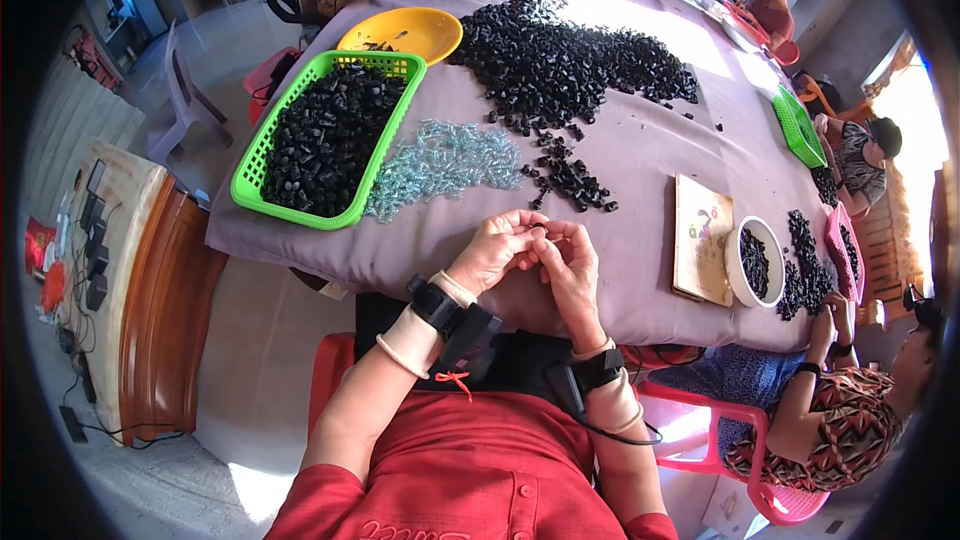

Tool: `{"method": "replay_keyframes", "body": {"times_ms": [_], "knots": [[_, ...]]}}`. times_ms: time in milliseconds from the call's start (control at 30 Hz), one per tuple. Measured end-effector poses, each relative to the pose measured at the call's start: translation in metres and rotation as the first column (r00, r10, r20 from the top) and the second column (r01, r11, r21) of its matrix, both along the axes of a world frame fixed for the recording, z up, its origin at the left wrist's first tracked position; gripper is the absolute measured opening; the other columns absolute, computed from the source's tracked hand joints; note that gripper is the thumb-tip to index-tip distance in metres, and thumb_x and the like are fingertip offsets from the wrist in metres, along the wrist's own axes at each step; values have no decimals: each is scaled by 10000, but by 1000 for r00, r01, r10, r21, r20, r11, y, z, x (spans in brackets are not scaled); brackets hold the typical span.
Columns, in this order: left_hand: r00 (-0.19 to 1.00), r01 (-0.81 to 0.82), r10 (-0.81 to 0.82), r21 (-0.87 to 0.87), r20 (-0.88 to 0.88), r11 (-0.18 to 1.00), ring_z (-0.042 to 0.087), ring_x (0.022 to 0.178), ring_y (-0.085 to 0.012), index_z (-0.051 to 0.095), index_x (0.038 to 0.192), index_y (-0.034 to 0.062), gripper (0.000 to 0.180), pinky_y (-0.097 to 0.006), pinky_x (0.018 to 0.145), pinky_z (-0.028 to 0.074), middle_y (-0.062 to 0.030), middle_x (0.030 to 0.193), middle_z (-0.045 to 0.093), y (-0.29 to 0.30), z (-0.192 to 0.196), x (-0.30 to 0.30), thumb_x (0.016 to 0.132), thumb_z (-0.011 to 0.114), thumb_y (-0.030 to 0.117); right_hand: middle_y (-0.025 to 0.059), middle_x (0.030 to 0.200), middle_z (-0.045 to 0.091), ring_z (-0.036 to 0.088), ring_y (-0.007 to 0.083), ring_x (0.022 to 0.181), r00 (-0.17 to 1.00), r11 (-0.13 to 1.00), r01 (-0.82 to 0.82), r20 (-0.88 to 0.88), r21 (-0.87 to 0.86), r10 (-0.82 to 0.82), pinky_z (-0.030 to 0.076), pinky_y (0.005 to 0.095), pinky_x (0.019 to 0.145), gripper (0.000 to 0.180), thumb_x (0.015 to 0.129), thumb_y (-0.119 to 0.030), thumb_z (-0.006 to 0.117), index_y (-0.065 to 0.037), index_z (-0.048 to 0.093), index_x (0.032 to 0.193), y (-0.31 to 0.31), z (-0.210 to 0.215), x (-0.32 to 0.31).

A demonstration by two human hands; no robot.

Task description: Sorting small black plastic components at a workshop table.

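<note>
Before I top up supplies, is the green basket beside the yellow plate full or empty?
Largely full: black pieces are heaped across the green basket, hiding its floor.

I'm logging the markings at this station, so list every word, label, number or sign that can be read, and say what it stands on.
Red shirt: lettering along the lower front, cut by the picture's edge; wording not copied out here.
Tan booklet: printed picture on the cover; any small writing is too small to read.
Black pieces and clear pieces: no writing to be seen.
</note>
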State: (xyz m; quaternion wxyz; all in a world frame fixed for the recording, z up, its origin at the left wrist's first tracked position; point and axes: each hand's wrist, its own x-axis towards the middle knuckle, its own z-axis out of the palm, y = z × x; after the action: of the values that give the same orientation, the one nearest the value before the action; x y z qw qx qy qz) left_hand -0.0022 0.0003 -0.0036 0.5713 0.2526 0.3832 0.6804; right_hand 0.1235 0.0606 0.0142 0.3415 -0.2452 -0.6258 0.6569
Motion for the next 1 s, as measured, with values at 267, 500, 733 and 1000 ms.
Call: {"method": "replay_keyframes", "body": {"times_ms": [267, 500, 733, 1000], "knots": [[992, 33, -30, -22, 122, 999, 533, 621, -69, 469, 1068, 45, 224, -187, 542, 455, -29, 831, 564, -2, 5, -3, 867, 552, 99, -8, 686, 573, 469, 24, 556, 985, 989, -148, 83, -14, 149, 377, 161, 484, 277, 861, -104, 580, -28, 542, 1125, 11, 8, -1], [987, 37, -31, -34, 159, 999, 516, 602, -68, 469, 1054, 54, 205, -182, 525, 445, -19, 801, 543, -2, 6, 0, 872, 551, 105, -14, 669, 570, 463, 20, 538, 988, 990, -138, 79, 24, 136, 380, 160, 488, 276, 862, -101, 575, -14, 552, 1123, 10, 4, 1], [992, 66, -60, -53, 112, 996, 510, 598, -66, 458, 1068, 59, 241, -177, 522, 436, -8, 788, 532, -2, 5, -4, 868, 573, 126, -11, 661, 568, 473, 31, 526, 987, 990, -141, 85, 11, 140, 391, 170, 480, 234, 863, -101, 576, -1, 556, 1074, 10, 4, 1], [986, 114, -110, -21, 128, 993, 541, 641, -108, 445, 1088, 59, 293, -246, 605, 481, -26, 805, 534, -2, 6, -1, 845, 597, 119, 7, 780, 508, 503, 45, 573, 993, 981, -94, 86, 169, 80, 404, 179, 473, 155, 874, -125, 572, -1, 540, 961, 13, -7, 0]]}}
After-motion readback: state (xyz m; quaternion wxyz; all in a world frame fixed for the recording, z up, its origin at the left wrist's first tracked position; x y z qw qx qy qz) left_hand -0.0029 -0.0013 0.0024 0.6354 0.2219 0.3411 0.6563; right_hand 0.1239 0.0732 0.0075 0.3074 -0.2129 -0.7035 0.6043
